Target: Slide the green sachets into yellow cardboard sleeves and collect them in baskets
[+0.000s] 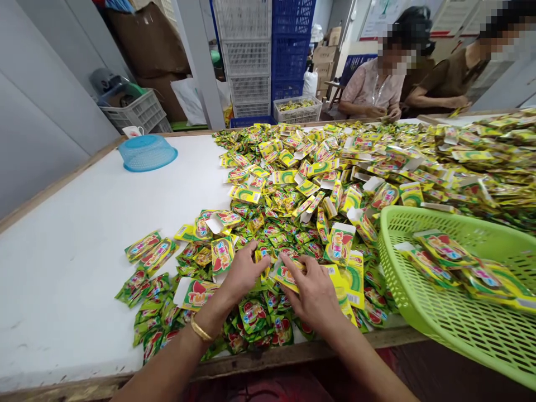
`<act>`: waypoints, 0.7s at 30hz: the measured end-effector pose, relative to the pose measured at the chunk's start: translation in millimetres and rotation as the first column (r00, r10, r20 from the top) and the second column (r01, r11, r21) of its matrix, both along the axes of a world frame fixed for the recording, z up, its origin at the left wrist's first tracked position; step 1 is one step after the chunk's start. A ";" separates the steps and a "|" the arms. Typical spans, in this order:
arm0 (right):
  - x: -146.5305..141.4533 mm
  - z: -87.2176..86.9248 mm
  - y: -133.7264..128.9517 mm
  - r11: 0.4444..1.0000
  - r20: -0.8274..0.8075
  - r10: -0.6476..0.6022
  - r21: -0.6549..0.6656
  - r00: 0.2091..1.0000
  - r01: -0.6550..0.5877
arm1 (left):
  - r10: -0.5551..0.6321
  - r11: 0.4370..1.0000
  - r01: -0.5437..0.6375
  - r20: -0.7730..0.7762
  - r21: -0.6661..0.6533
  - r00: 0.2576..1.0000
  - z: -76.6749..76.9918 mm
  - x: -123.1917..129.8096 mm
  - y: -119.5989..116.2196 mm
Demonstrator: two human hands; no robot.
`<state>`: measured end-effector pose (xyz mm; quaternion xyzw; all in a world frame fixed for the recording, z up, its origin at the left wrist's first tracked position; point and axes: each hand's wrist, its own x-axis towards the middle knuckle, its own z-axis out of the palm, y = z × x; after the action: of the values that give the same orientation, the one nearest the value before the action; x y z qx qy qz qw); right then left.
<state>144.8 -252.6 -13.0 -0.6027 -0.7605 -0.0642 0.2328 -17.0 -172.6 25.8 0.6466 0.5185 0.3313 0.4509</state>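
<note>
Yellow-green small cardboard candy box [293, 274] sits pinched between the left hand [242, 273] and right hand [312, 293], near table edge. Few filled boxes lie in the green plastic basket [422, 312] right; loose green foil sachets [251, 315] and flat boxes remain heaped.

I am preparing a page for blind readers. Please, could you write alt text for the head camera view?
Two bare hands, left hand and right hand, handle a small yellow carton over a heap of green and yellow snack packets on a white table. A green basket with filled cartons sits at right; two people sit beyond.
</note>
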 end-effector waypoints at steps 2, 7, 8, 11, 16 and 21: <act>-2.9 -2.8 -0.6 0.999 -0.002 -0.033 0.041 0.999 0.033 | -0.066 0.998 0.068 -0.086 0.018 0.994 3.1 1.7 0.2; -4.5 -4.7 0.4 0.998 -0.047 -0.021 0.050 0.999 0.024 | -0.194 0.981 0.192 -0.181 -0.031 0.964 12.3 -1.0 1.9; -4.2 -5.2 0.6 0.998 -0.047 -0.007 0.064 0.999 0.011 | -0.202 0.979 0.195 -0.196 -0.054 0.960 13.7 -1.6 3.3; -3.3 -7.4 0.1 0.993 -0.012 0.018 0.116 1.000 -0.016 | -0.265 0.964 0.252 -0.267 -0.080 0.927 17.5 -0.7 7.2; -2.1 -9.2 -2.2 0.991 -0.013 0.015 0.135 1.000 -0.014 | -0.450 0.882 0.470 -0.323 -0.020 0.832 24.3 2.2 8.6; -1.6 -5.7 -1.9 0.994 -0.030 0.026 0.104 0.999 -0.022 | -0.519 0.850 0.503 -0.084 -0.154 0.851 27.0 -5.1 10.1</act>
<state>143.2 -254.4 -18.6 -0.5816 -0.7596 -0.0911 0.2763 -22.1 -162.5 52.8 0.7504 0.3741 0.1256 0.5302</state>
